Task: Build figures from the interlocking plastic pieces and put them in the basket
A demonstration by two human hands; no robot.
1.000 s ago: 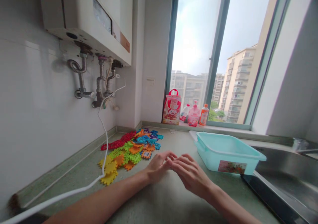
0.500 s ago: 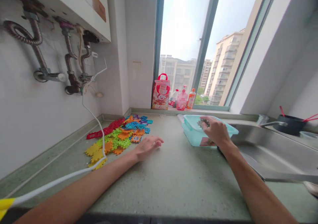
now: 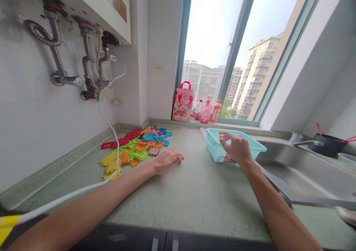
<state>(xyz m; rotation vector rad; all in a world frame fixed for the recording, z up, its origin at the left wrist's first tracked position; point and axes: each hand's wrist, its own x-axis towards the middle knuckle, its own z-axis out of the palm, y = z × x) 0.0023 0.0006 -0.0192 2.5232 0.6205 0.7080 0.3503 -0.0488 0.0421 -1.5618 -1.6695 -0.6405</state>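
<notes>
My right hand [image 3: 236, 147] is over the near rim of a light turquoise plastic bin [image 3: 257, 147]. Its thumb and fingers are apart, with nothing visible between them. The bin's inside is mostly hidden by the hand. On the counter to the left of the bin rests my left hand [image 3: 168, 162], its fingers loosely stretched and holding nothing I can see. Left of that hand lies a loose heap of flat, gear-edged plastic pieces: yellow [image 3: 111, 165], green [image 3: 130, 149], red [image 3: 125, 138], blue [image 3: 152, 136] and orange ones [image 3: 141, 146].
A white cable [image 3: 111, 126] runs across the pieces. Right of the bin is a steel sink [image 3: 300, 169] with a faucet [image 3: 308, 142] and a black pot [image 3: 328, 145] behind it. A pink bag [image 3: 183, 104] and several bottles [image 3: 205, 112] stand on the windowsill.
A dark gear-edged piece was in my right hand over the bin; now it is out of sight and the fingers are apart. My left hand stays on the counter. The view has shifted slightly.
</notes>
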